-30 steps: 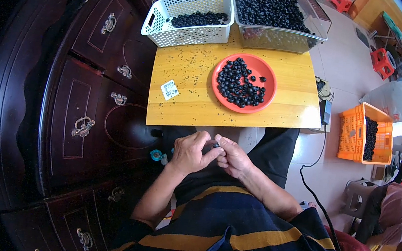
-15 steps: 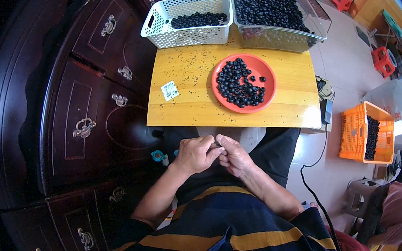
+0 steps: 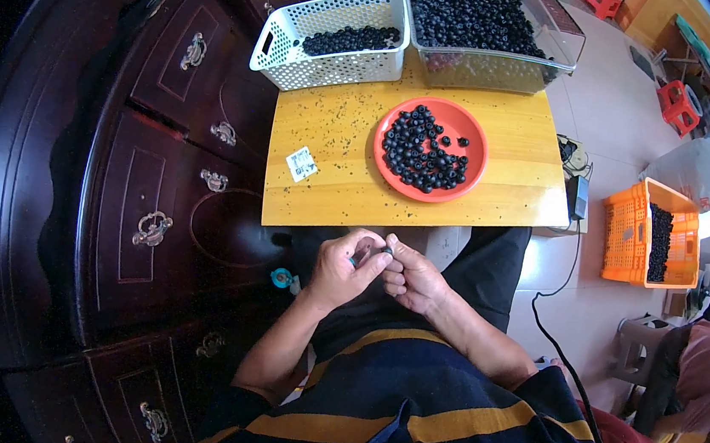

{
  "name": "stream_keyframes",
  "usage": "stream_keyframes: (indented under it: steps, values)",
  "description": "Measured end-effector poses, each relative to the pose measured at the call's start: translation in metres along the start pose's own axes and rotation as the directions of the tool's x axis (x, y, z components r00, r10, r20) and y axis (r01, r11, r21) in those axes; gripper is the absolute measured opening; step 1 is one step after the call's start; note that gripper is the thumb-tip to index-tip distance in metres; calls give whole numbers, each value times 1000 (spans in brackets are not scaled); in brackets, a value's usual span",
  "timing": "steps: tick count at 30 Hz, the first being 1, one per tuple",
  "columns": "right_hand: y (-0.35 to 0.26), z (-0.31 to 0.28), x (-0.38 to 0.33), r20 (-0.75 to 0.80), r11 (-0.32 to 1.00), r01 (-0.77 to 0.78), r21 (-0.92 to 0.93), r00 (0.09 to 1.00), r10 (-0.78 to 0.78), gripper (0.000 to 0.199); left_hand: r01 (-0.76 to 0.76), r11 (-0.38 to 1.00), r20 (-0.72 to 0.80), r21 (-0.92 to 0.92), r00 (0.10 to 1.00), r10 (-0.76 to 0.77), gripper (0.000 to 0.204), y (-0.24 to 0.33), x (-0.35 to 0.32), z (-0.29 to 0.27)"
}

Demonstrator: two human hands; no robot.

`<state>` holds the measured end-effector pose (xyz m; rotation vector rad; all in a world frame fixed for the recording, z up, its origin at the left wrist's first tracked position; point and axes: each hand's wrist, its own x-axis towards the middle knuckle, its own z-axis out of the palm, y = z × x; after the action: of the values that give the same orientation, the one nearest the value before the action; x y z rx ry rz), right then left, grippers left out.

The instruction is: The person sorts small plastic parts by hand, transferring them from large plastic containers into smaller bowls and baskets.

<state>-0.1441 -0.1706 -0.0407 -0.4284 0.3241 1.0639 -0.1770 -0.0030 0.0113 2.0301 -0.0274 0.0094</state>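
Note:
My left hand (image 3: pixel 342 270) and my right hand (image 3: pixel 416 279) meet over my lap, just below the near table edge. At their fingertips is a small dark piece (image 3: pixel 387 250), pinched by the right thumb and fingers with the left thumb against it. My left fingers are curled, and a bit of teal shows inside them; what it belongs to is hidden. On the table in front of me, a red-orange plate (image 3: pixel 479 161) carries many small round black pieces (image 3: pixel 423 178), some showing ring-like ends.
A white perforated basket (image 3: pixel 327 71) and a clear bin (image 3: pixel 488 77) at the table's back hold more black pieces. Dark crumbs and a printed square label (image 3: pixel 301 164) lie on the yellow table (image 3: pixel 348 208). Dark drawers (image 3: pixel 148 193) stand left. Right: an orange crate (image 3: pixel 622 243), a black cable (image 3: pixel 561 348), a seated person (image 3: pixel 703 375).
My left fingers have loosened and lifted a little, showing the teal bit in the palm. The right hand keeps its pinch almost in place. The plate and containers look unchanged.

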Motion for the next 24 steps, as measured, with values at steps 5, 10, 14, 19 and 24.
stream_keyframes:
  steps: [5, 10, 14, 19, 24]
  values:
    - [1, 2, -2, -40, 987, 48, -154, 998, -55, 29, -30, 998, -38, -52, 999, 28, 14, -4, 1, 8]
    - [0, -3, -1, -73, 981, 47, -189, 995, -62, 28, -56, 998, -7, 34, 998, 57, 15, -6, 8, 7]
    - [4, -8, 1, -123, 986, 35, -163, 991, -56, 27, -73, 958, 186, 277, 982, 21, 21, 5, 24, -11]
    - [0, -18, 1, -95, 989, 33, -143, 994, -47, 32, -69, 878, 110, 474, 994, 19, 24, 26, 82, -53]
    - [1, -22, 3, -24, 998, 40, -46, 999, -41, 37, -258, 920, -437, 295, 820, 370, 28, 64, 167, -115]
